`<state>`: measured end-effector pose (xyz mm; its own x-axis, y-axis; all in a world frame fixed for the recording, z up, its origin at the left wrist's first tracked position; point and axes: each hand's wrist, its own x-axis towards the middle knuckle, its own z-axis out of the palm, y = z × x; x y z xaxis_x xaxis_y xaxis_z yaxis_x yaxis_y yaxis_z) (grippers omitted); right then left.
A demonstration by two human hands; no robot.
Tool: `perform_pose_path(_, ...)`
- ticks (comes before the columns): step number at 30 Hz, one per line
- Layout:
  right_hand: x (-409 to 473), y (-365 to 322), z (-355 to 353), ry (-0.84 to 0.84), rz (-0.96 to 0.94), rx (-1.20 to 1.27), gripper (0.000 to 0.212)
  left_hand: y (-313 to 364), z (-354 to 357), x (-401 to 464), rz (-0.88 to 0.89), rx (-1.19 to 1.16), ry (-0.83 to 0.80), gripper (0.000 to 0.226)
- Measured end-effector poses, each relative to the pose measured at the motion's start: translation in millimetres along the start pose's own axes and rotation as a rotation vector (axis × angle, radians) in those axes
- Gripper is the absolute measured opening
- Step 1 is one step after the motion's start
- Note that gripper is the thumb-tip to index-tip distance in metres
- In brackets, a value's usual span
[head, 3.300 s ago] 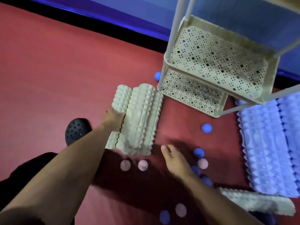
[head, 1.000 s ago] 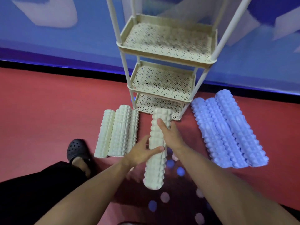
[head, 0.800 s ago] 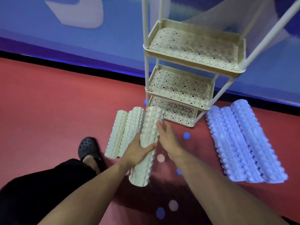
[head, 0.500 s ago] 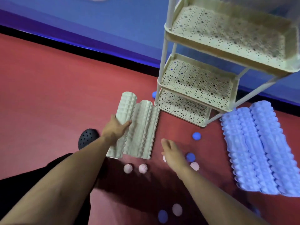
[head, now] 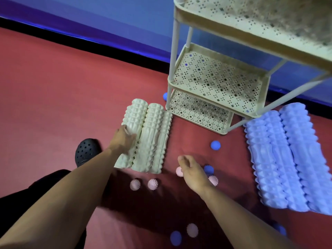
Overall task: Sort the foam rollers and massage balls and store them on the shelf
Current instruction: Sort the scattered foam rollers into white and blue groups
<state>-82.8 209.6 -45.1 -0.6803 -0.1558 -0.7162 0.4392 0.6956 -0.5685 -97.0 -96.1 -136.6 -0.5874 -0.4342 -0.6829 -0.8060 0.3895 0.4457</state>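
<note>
Cream foam rollers (head: 152,137) lie side by side on the red floor, left of the cream tiered shelf (head: 215,78), whose tiers hold nothing. My left hand (head: 124,139) rests on the leftmost cream roller (head: 134,117), thumb across its top. My right hand (head: 192,171) hovers with loosely curled fingers, holding nothing, just above a pink spiky ball (head: 178,171). Three lavender rollers (head: 280,159) lie in a row to the right of the shelf. Pink balls (head: 152,184) and blue balls (head: 215,145) are scattered between the two rows.
My black clog (head: 86,151) stands left of the cream rollers. Another blue ball (head: 165,96) sits behind the shelf's left leg. A pink ball (head: 192,230) and a blue ball (head: 175,238) lie near my forearms. A blue wall with a black baseboard runs behind.
The cream roller held in both hands a second ago now lies at the left of the cream row. My right hand has let go and moved over the balls.
</note>
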Motion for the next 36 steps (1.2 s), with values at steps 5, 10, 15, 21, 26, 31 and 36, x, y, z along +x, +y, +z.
perform_pose_path(5,-29.5,-0.5,-14.0,0.052,-0.099,-0.189,0.055,19.8,-4.8,-61.7,0.188,0.203,0.085,0.064)
perform_pose_path(10,-78.7,4.9,-38.0,0.176,-0.243,-0.497,0.059,37.1,-8.7,-149.9,0.418,0.403,0.062,0.065)
perform_pose_path(15,-150.1,17.3,-54.5,0.209,-0.251,-0.600,0.060,58.0,-2.9,-246.6,0.648,0.570,0.074,0.067)
perform_pose_path(21,-226.1,20.8,-68.2,0.321,-0.308,-0.708,0.060,73.1,-3.1,-332.8,0.875,0.689,0.141,0.072)
perform_pose_path(26,-271.3,28.2,-77.8,0.392,-0.302,-0.754,0.058,63.8,-6.9,-373.6,0.974,0.757,0.163,0.070)
perform_pose_path(31,-291.1,23.2,-94.0,0.462,-0.344,-0.762,0.053,56.0,-11.4,-387.8,0.974,0.731,0.187,0.076)
perform_pose_path(36,-291.8,10.9,-98.5,0.475,-0.372,-0.780,0.055,59.9,-18.9,-386.6,0.971,0.706,0.212,0.069)
